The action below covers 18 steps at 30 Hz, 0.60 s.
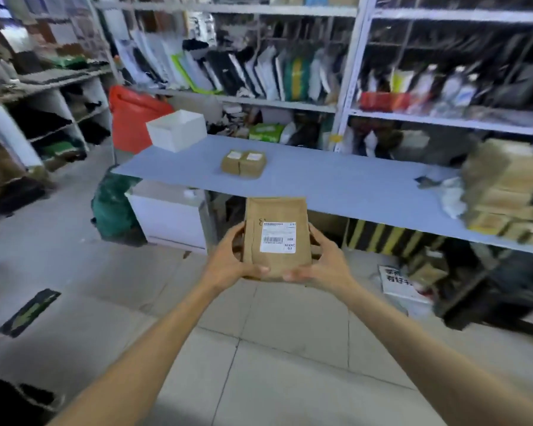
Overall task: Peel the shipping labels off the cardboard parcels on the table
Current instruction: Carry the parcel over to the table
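I hold a brown cardboard parcel (274, 216) upright in front of me, above the floor and short of the table's near edge. A white shipping label (278, 237) with a barcode is stuck flat on its face. My left hand (228, 261) grips the parcel's left side and lower edge. My right hand (323, 262) grips its right side and lower edge. On the light blue table (336, 179) two more small brown parcels (243, 163) lie side by side, each with a white label on top.
A white open box (176, 130) stands on the table's far left end. A pile of brown cardboard boxes (505, 192) and white wrapping sits at the right end. Full shelves line the back and left. A green bag (114, 207) and white cabinet stand below the table.
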Tool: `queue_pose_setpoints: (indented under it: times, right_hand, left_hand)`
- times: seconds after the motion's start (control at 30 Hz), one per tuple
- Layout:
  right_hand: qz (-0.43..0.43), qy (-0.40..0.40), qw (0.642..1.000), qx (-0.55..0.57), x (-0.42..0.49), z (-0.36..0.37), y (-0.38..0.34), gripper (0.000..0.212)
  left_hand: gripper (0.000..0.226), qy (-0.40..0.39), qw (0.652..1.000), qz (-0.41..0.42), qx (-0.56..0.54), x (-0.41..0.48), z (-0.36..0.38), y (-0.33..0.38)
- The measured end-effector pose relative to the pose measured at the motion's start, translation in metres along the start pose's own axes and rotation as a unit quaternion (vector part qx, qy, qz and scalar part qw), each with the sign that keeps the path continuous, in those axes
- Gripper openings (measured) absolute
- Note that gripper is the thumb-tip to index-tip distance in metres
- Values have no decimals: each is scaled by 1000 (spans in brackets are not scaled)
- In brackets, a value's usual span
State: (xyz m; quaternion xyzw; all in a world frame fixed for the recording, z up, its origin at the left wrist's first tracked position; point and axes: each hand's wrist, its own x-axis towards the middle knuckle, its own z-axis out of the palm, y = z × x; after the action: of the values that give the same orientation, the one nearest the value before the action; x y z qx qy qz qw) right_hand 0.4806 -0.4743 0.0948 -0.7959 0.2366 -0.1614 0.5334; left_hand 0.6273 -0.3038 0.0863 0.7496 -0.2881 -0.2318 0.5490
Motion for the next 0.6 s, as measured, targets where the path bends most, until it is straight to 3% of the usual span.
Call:
queue_pose_setpoints:
  times: [0.23, 0.33, 0.6]
  right_hand:
    - [20, 65, 998, -5, -15, -22, 5, 102]
    - [26, 68, 997, -7, -14, -27, 7, 113]
    - [38, 89, 995, -7, 23, -35, 10, 111]
  left_hand:
    - [115, -61, 998, 24, 6, 15, 27, 5]
    - [114, -80, 996, 25, -5, 25, 32, 7]
    - [109, -97, 995, 28, 7, 74, 35, 9]
